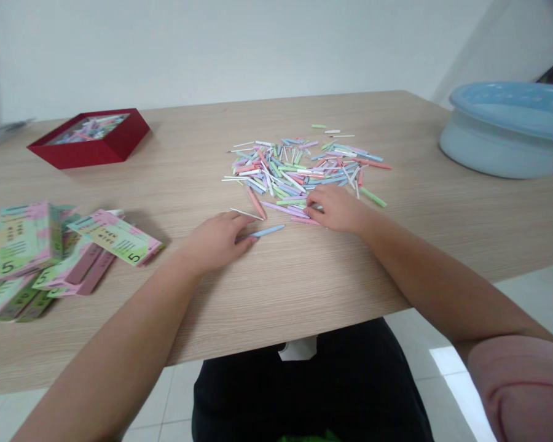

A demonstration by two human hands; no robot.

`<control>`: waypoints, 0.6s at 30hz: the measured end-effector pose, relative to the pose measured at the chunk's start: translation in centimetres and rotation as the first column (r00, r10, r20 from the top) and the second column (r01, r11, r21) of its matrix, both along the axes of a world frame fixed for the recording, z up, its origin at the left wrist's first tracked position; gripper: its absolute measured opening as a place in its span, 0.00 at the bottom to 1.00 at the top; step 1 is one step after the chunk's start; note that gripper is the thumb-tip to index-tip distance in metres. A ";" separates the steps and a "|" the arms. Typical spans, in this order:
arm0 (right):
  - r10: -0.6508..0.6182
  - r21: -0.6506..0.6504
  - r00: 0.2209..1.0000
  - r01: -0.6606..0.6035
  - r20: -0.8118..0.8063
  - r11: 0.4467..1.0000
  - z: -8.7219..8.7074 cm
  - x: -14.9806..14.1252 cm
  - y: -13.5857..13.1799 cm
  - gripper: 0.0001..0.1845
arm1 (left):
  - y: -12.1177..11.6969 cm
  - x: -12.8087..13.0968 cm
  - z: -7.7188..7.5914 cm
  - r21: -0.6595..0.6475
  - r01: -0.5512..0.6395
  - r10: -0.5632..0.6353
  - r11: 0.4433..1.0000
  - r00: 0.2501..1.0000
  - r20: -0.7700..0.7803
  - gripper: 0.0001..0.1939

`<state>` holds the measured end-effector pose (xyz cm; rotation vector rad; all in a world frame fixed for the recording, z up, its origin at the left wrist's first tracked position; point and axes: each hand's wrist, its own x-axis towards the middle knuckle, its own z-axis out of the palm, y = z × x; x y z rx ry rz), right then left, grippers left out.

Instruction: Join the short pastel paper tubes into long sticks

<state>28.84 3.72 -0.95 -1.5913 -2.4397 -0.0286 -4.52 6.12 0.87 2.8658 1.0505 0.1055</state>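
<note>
A loose pile of pastel pen parts [281, 169], with slim barrels, caps and thin white refills, lies in the middle of the table. My left hand [219, 240] is closed at the near left of the pile, with a light blue pen barrel [268, 231] between thumb and fingers. A thin white refill [245, 213] and a coral barrel [257, 202] lie just past its fingertips. At the pile's near edge my right hand [335, 209] has its fingers curled down among purple barrels [283, 209]; what they grip is hidden.
On the left, several pink and green boxes [115, 236] marked 5 lie stacked loosely. Behind them stands a red box [87, 150] filled with similar parts. A light blue plastic basin [502, 147] sits at the right. The wooden table's front edge [276, 337] is close to my lap.
</note>
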 end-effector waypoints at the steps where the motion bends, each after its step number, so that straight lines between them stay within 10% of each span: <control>1: -0.002 0.004 1.000 0.002 0.001 1.000 0.0 0.0 0.0 0.15 | -0.1 0.2 -0.1 0.001 0.026 -0.026 1.000 1.000 0.017 0.25; 6: 0.011 0.010 1.000 -0.011 0.024 1.000 0.2 -0.3 -0.3 0.18 | -0.4 0.8 -0.1 -0.036 0.101 -0.101 0.994 0.995 -0.005 0.20; 18: 0.120 -0.030 0.992 -0.119 0.032 0.992 0.1 -0.2 -0.6 0.21 | 0.9 -1.6 0.4 0.161 -0.291 0.318 0.943 0.931 -0.180 0.18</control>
